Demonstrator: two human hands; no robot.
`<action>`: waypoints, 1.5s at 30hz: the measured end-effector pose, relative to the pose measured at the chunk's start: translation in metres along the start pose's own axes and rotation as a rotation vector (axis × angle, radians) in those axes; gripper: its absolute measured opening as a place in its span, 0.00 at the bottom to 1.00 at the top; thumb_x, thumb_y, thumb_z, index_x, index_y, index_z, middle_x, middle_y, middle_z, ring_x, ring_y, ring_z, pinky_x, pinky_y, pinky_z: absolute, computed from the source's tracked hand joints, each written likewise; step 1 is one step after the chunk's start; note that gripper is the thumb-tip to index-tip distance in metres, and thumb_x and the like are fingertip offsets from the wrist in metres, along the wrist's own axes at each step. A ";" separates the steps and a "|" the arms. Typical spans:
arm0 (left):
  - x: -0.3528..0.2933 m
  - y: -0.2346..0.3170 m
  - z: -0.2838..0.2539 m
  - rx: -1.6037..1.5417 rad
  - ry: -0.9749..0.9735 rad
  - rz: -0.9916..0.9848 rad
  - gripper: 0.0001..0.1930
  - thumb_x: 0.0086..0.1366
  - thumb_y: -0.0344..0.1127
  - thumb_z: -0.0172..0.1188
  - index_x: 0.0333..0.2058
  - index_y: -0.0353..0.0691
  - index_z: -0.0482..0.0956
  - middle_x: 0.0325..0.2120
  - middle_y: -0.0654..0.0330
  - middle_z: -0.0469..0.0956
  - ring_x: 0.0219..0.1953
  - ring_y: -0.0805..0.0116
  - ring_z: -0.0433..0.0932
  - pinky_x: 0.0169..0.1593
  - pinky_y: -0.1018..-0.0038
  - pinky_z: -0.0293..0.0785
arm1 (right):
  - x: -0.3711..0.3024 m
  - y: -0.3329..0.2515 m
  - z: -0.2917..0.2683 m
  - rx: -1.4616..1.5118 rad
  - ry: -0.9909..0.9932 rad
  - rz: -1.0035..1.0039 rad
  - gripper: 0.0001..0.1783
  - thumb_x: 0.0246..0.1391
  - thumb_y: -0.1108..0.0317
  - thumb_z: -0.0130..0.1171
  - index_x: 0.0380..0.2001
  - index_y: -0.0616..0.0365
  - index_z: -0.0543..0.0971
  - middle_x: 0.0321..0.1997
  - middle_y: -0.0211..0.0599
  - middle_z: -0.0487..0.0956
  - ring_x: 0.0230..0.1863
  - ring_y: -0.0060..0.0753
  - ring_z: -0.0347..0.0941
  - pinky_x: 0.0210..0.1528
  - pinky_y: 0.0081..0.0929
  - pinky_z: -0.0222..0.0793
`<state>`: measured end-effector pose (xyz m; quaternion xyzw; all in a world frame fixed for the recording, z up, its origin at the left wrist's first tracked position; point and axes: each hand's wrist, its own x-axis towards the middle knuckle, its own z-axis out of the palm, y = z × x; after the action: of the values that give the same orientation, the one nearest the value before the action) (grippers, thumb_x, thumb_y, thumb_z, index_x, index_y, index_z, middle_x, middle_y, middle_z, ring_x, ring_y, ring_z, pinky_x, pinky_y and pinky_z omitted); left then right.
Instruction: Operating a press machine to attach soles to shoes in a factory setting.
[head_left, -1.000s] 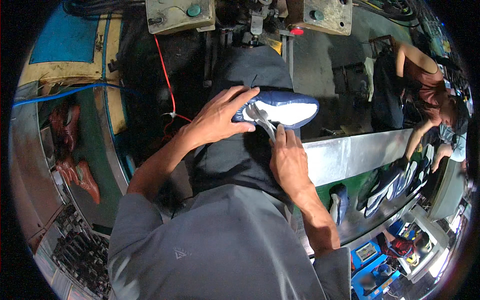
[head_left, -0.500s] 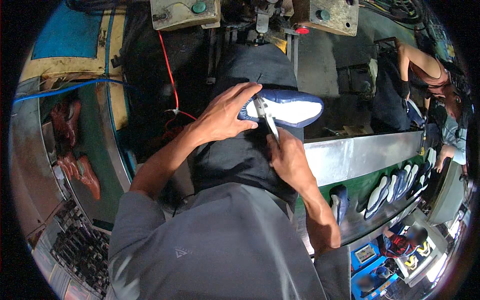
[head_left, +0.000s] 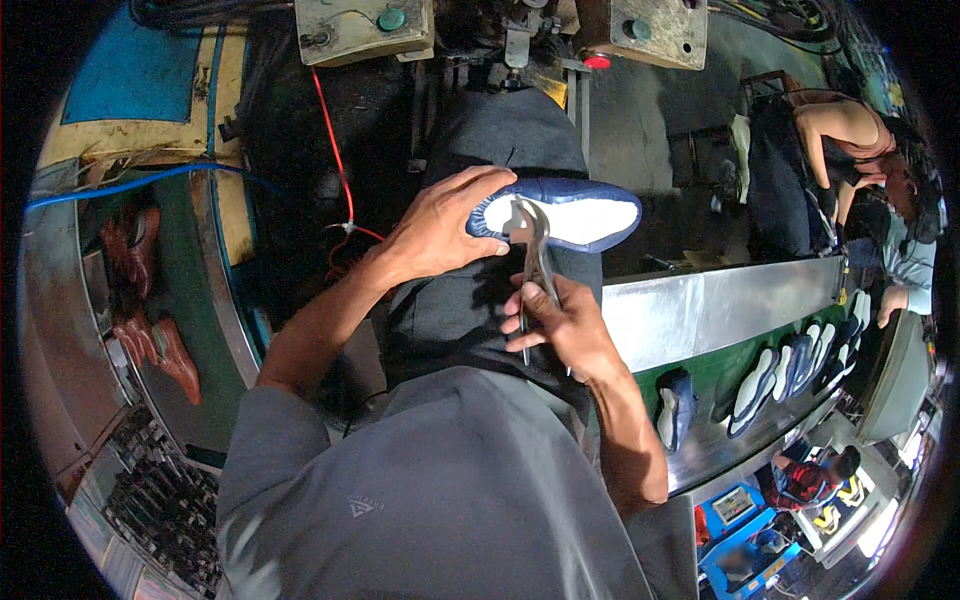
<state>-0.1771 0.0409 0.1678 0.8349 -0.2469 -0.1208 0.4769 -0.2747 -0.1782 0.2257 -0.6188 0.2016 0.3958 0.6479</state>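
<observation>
A dark blue shoe upper (head_left: 575, 212) lies sole side up over my lap, its white insole facing me. My left hand (head_left: 440, 228) wraps over its heel end and holds it steady. My right hand (head_left: 565, 328) grips a pair of metal pliers (head_left: 531, 250) by the handles. The pliers' jaws bite the blue edge of the upper near the heel, right beside my left fingers. My dark trousers (head_left: 480, 310) show beneath the shoe.
A metal machine (head_left: 500, 30) with a green knob and a red button stands ahead. At right a shiny conveyor edge (head_left: 720, 310) carries several shoes (head_left: 790, 365). Another person (head_left: 850, 140) sits at far right. Red and blue cables hang at left.
The shoe and both hands have shifted slightly toward me and lower in view. The pliers stand more upright on the heel edge.
</observation>
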 end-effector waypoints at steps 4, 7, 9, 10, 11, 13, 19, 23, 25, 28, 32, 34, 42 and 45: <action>-0.005 -0.001 0.004 0.019 0.003 -0.010 0.45 0.48 0.31 0.82 0.66 0.37 0.73 0.67 0.48 0.74 0.67 0.47 0.76 0.69 0.60 0.74 | 0.005 0.000 -0.006 0.360 -0.033 0.044 0.23 0.79 0.57 0.53 0.57 0.72 0.75 0.45 0.48 0.82 0.41 0.42 0.85 0.42 0.44 0.91; -0.005 0.001 0.003 0.025 -0.006 -0.011 0.45 0.48 0.31 0.82 0.66 0.37 0.73 0.67 0.48 0.74 0.67 0.46 0.76 0.70 0.60 0.74 | 0.006 0.001 -0.005 0.356 -0.021 0.065 0.22 0.80 0.58 0.52 0.53 0.71 0.77 0.41 0.45 0.83 0.35 0.38 0.83 0.37 0.36 0.87; -0.005 0.000 0.003 0.043 -0.020 0.005 0.46 0.49 0.32 0.83 0.68 0.38 0.72 0.67 0.48 0.74 0.67 0.46 0.76 0.70 0.60 0.74 | 0.007 0.014 -0.006 0.091 0.084 -0.069 0.21 0.78 0.55 0.55 0.48 0.66 0.81 0.33 0.33 0.81 0.27 0.29 0.77 0.29 0.28 0.74; -0.006 0.000 0.003 0.043 -0.022 0.004 0.46 0.49 0.32 0.83 0.68 0.38 0.72 0.67 0.48 0.74 0.67 0.46 0.76 0.70 0.60 0.74 | 0.007 0.021 -0.005 0.094 0.083 -0.069 0.21 0.78 0.55 0.55 0.48 0.66 0.81 0.33 0.33 0.81 0.27 0.29 0.77 0.29 0.28 0.74; -0.007 0.001 0.003 0.055 -0.032 -0.008 0.47 0.49 0.33 0.83 0.69 0.40 0.72 0.67 0.48 0.73 0.67 0.45 0.75 0.70 0.59 0.74 | 0.006 0.029 -0.003 -0.089 0.175 -0.120 0.21 0.78 0.54 0.55 0.44 0.65 0.81 0.29 0.30 0.78 0.25 0.25 0.74 0.27 0.28 0.69; -0.008 0.001 0.001 0.064 -0.043 -0.027 0.48 0.49 0.34 0.83 0.70 0.41 0.72 0.68 0.48 0.73 0.68 0.45 0.75 0.70 0.59 0.73 | -0.004 0.021 0.001 -0.406 0.296 -0.168 0.19 0.76 0.58 0.56 0.35 0.64 0.78 0.24 0.45 0.80 0.24 0.43 0.78 0.30 0.46 0.71; -0.012 -0.014 0.002 0.228 -0.127 0.201 0.47 0.54 0.41 0.81 0.73 0.50 0.71 0.71 0.49 0.68 0.69 0.44 0.72 0.71 0.53 0.73 | -0.004 0.032 -0.004 -0.994 0.486 -0.400 0.07 0.70 0.70 0.56 0.39 0.64 0.77 0.34 0.59 0.83 0.36 0.68 0.82 0.37 0.59 0.75; -0.012 -0.025 0.006 0.286 -0.121 0.301 0.47 0.55 0.43 0.81 0.73 0.49 0.71 0.71 0.46 0.68 0.70 0.43 0.72 0.71 0.53 0.73 | -0.003 0.039 -0.005 -1.028 0.542 -0.388 0.07 0.69 0.71 0.58 0.41 0.64 0.79 0.35 0.58 0.83 0.35 0.68 0.81 0.36 0.56 0.76; -0.014 -0.027 0.006 0.290 -0.103 0.363 0.46 0.55 0.45 0.80 0.72 0.47 0.72 0.72 0.44 0.66 0.69 0.41 0.72 0.71 0.53 0.73 | -0.001 0.045 -0.011 -0.986 0.551 -0.431 0.07 0.69 0.71 0.58 0.41 0.64 0.80 0.35 0.57 0.83 0.36 0.68 0.81 0.36 0.56 0.76; -0.014 -0.032 0.009 0.258 -0.041 0.405 0.44 0.55 0.45 0.80 0.71 0.46 0.74 0.73 0.43 0.65 0.70 0.41 0.71 0.71 0.52 0.72 | -0.006 0.043 -0.017 -0.988 0.515 -0.498 0.08 0.71 0.68 0.59 0.42 0.63 0.82 0.33 0.56 0.84 0.33 0.62 0.83 0.35 0.50 0.77; -0.017 -0.033 0.010 0.245 -0.001 0.410 0.40 0.54 0.44 0.80 0.67 0.45 0.78 0.72 0.43 0.66 0.69 0.40 0.72 0.70 0.52 0.74 | -0.008 0.023 -0.012 -0.514 0.607 -0.465 0.12 0.73 0.65 0.61 0.44 0.67 0.81 0.27 0.55 0.83 0.28 0.60 0.82 0.30 0.43 0.77; -0.016 -0.034 0.012 0.229 0.015 0.435 0.40 0.54 0.43 0.81 0.66 0.45 0.79 0.72 0.42 0.67 0.69 0.40 0.73 0.70 0.52 0.74 | -0.001 0.016 -0.005 -0.456 0.708 -0.619 0.14 0.78 0.64 0.56 0.44 0.66 0.80 0.29 0.36 0.85 0.31 0.26 0.83 0.32 0.29 0.76; -0.020 -0.039 0.010 0.162 0.058 0.441 0.36 0.52 0.40 0.82 0.61 0.44 0.82 0.71 0.43 0.68 0.69 0.39 0.73 0.71 0.51 0.74 | 0.019 0.014 -0.001 -0.534 0.602 -0.551 0.14 0.78 0.66 0.54 0.38 0.66 0.79 0.25 0.39 0.82 0.24 0.29 0.81 0.26 0.29 0.74; -0.020 -0.034 0.011 0.169 0.053 0.427 0.36 0.51 0.37 0.82 0.61 0.43 0.82 0.71 0.43 0.68 0.71 0.39 0.70 0.72 0.50 0.72 | 0.016 0.027 0.006 -0.416 0.669 -0.798 0.11 0.76 0.68 0.53 0.40 0.65 0.79 0.26 0.39 0.82 0.24 0.31 0.80 0.25 0.32 0.71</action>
<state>-0.1890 0.0582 0.1321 0.8036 -0.4145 0.0258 0.4263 -0.2868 -0.1704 0.1973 -0.8538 0.0642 -0.0665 0.5123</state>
